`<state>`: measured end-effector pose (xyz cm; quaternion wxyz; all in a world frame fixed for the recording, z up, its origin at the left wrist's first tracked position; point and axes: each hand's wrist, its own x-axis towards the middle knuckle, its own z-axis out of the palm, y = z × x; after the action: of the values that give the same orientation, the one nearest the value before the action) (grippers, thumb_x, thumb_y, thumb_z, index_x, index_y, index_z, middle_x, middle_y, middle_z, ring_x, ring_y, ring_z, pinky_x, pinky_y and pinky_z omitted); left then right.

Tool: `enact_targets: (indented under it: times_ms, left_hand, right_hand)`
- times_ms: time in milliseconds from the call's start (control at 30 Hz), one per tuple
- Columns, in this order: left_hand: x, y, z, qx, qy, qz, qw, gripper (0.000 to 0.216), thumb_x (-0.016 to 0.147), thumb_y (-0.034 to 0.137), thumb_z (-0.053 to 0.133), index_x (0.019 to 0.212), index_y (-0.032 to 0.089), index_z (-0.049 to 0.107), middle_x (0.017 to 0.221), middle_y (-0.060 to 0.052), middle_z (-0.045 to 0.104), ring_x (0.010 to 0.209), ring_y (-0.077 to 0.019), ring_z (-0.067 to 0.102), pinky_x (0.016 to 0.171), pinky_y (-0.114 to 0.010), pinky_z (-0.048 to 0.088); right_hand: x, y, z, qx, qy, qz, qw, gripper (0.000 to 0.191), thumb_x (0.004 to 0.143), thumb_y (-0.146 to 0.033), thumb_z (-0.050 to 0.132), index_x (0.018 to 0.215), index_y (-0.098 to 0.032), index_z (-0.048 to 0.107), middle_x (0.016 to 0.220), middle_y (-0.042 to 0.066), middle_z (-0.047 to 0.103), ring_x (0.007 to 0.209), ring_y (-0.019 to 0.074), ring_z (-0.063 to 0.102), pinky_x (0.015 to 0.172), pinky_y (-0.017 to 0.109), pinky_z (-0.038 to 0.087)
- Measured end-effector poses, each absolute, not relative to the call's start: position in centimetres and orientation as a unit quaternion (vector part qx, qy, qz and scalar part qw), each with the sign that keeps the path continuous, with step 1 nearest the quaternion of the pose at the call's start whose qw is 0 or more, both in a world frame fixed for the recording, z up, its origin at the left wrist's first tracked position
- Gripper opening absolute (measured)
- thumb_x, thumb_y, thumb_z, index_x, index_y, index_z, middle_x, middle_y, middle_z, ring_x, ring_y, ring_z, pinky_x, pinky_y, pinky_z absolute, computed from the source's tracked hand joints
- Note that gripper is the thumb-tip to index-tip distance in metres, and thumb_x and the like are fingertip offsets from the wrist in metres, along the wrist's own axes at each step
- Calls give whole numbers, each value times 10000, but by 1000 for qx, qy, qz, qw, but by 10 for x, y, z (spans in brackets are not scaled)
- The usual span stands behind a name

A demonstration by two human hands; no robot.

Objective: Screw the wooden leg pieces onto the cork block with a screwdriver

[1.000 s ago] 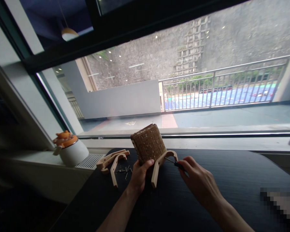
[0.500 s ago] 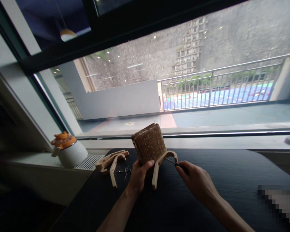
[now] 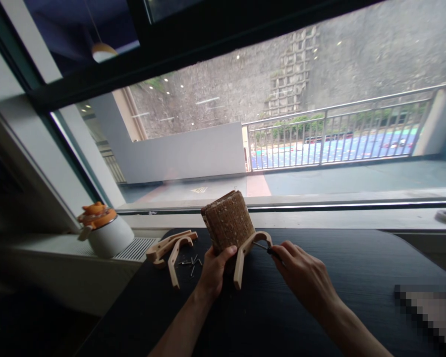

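– fingers first.
– left hand (image 3: 212, 275): clamped on a rough brown block (image 3: 230, 218), thumb on the near face, other fingers mostly hidden. right hand (image 3: 303, 267): fingers together round the dark handle of a screwdriver (image 3: 272, 253), its shaft reaching a hooked wooden piece (image 3: 240, 264).
– that piece, fixed or loose?
– set against the block's lower right side. partly fastened, in my judgement, with the driver at it; whether a screw is home, cannot tell.
– the block's place?
– over the table (image 3: 342, 302), between left and right edges, nearer the far edge. resting or raised, cannot tell.
– outstanding?
– by the table's far left corner: one lone hooked piece (image 3: 173, 265); one stack of similar parts (image 3: 171, 245), count unclear; beside them, assorted loose screws (image 3: 185, 263). none of these fitted, so most of the fastening looks undone.
– beyond the table?
– past its left edge: one white pot, orange lid (image 3: 111, 238), on the grilled ledge (image 3: 137, 248).
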<state>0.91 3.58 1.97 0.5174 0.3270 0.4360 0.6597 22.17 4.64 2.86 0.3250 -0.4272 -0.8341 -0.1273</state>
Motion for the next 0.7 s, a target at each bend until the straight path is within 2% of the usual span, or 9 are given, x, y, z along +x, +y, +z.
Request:
enact_targets:
  times_ms: [167, 367, 467, 567, 633, 700]
  left_hand:
    - [8, 36, 18, 341, 439, 655, 512, 306, 643, 229, 771, 908, 116, 668, 818, -56, 715, 732, -180, 653, 700, -277, 509]
    - [6, 36, 20, 359, 434, 652, 507, 322, 640, 233, 774, 917, 106, 672, 844, -74, 715, 746, -187, 652, 712, -283, 506]
    - [7, 36, 21, 361, 438, 649, 506, 343, 636, 241, 778, 928, 101, 667, 847, -80, 715, 752, -197, 655, 716, -293, 509]
    - [10, 36, 20, 348, 448, 650, 506, 351, 623, 243, 786, 920, 100, 667, 821, -78, 716, 730, -197, 657, 698, -292, 513]
    - [11, 36, 20, 333, 444, 656, 512, 346, 616, 239, 788, 914, 108, 671, 809, -67, 716, 720, -188, 657, 689, -281, 513]
    - [11, 36, 21, 322, 435, 661, 520, 336, 616, 239, 786, 908, 115, 675, 810, -59, 717, 720, -182, 658, 685, -271, 513]
  right_hand:
    - [220, 48, 27, -448, -825, -96, 333, 206, 920, -216, 436, 948, -193, 639, 815, 37, 668, 686, 169, 642, 570, 261, 387]
    - [217, 49, 33, -547, -754, 117, 344, 270, 881, -401, 450, 877, -234, 663, 768, 28, 715, 691, 211, 666, 572, 276, 424]
    - [217, 49, 35, -552, -743, 174, 335, 316, 880, -423, 420, 849, -230, 668, 735, 46, 714, 694, 224, 667, 565, 278, 434]
    - [217, 48, 33, -551, -751, 155, 331, 227, 839, -342, 490, 980, -230, 629, 802, 43, 718, 735, 225, 674, 593, 276, 444]
    - [217, 47, 32, -541, -766, 106, 331, 265, 798, -237, 528, 1058, -228, 581, 879, 36, 708, 727, 206, 673, 596, 266, 439]
    - [218, 47, 32, -510, -796, 30, 325, 255, 802, -162, 507, 1042, -222, 572, 938, 36, 681, 683, 173, 658, 561, 251, 415]
